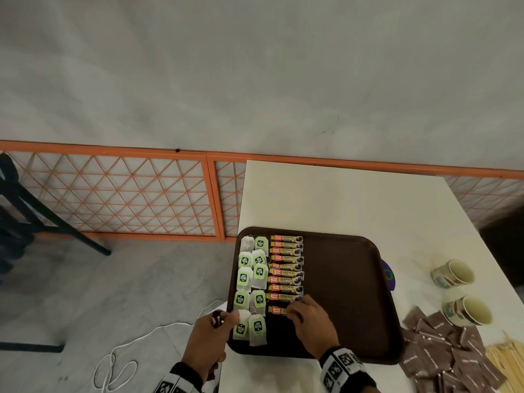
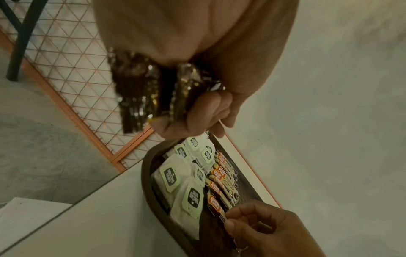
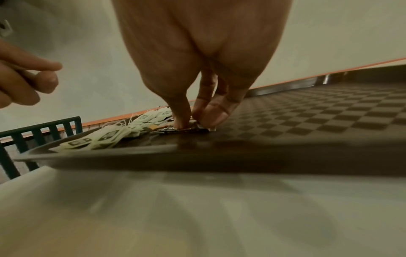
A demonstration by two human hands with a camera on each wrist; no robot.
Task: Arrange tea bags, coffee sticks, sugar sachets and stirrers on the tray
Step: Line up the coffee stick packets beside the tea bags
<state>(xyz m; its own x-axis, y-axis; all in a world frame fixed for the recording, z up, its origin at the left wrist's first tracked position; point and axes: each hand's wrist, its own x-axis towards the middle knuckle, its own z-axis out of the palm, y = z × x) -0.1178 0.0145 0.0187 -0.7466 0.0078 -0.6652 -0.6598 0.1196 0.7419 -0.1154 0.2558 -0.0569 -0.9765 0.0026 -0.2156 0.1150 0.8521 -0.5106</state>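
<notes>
A brown tray (image 1: 340, 279) lies on the white table (image 1: 340, 199). Tea bags (image 1: 251, 279) fill two columns along its left side. Beside them runs a column of coffee sticks (image 1: 286, 268). My right hand (image 1: 295, 311) pinches the nearest coffee stick (image 1: 275, 310) flat on the tray, thumb and fingers (image 3: 216, 114) on its end (image 3: 186, 128). My left hand (image 1: 226, 319) hovers at the tray's near left corner and grips a bundle of coffee sticks (image 2: 138, 97). Brown sugar sachets (image 1: 453, 355) and pale wooden stirrers (image 1: 507, 361) lie on the table right of the tray.
Two paper cups (image 1: 453, 272) (image 1: 470, 309) lie on their sides at the right. A purple object (image 1: 388, 275) peeks out behind the tray's right rim. The tray overhangs the table's left edge; below are an orange lattice fence (image 1: 113, 194), a white cord (image 1: 127, 353) and a dark chair (image 1: 17, 211).
</notes>
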